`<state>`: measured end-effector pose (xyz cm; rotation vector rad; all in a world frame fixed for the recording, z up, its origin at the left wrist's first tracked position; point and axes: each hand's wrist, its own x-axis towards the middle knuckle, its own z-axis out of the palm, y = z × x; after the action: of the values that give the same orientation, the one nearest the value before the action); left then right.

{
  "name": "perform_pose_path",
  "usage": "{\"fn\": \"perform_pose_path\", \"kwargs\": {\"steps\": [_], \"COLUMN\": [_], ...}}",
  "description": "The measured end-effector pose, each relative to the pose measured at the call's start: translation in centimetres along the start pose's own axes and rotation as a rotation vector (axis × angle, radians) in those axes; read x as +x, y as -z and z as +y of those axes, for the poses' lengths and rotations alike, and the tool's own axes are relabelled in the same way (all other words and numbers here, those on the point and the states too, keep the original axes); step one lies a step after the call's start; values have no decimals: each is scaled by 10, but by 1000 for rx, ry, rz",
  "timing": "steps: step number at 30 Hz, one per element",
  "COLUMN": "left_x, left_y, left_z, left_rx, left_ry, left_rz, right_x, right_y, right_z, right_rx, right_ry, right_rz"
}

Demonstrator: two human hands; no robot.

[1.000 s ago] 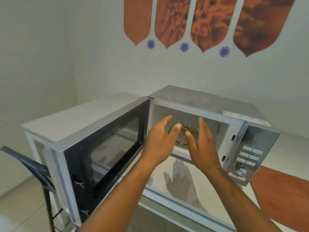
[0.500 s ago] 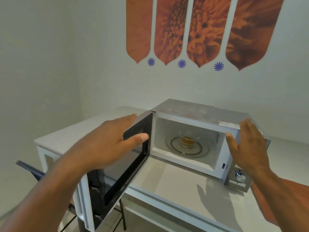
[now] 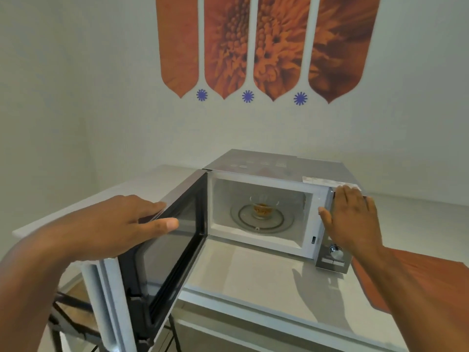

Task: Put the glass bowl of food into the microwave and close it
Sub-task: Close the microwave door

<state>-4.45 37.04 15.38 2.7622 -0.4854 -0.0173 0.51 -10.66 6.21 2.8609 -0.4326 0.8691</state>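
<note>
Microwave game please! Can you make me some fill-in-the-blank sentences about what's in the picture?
1. The glass bowl sits on the round ____ inside the microwave.
2. The microwave door is ____.
3. The left hand rests on the top edge of the ____.
4. The right hand presses on the microwave's control ____.

Missing words: turntable; open; door; panel

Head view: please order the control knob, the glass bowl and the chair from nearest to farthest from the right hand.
1. control knob, just below the right hand on the panel.
2. glass bowl, inside the microwave, to the hand's left.
3. chair, far lower left, behind the open door.
</note>
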Motion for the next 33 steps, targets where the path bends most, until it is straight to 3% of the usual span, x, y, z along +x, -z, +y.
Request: {"fn": "perform_pose_path", "kwargs": {"steps": [11, 24, 33], "left_x": [23, 109, 168], "left_y": [-46, -100, -120], "left_z": [55, 148, 188], "left_rx": [-91, 123, 253], "left_ry": [-270, -434, -454], "left_rz": [-10, 5, 22], "right_x": [1, 7, 6], "right_y": [9, 24, 23], "right_z": [3, 13, 31], "right_rx": [33, 172, 258], "right_ry": [23, 77, 133], "right_rz": [-18, -34, -93]}}
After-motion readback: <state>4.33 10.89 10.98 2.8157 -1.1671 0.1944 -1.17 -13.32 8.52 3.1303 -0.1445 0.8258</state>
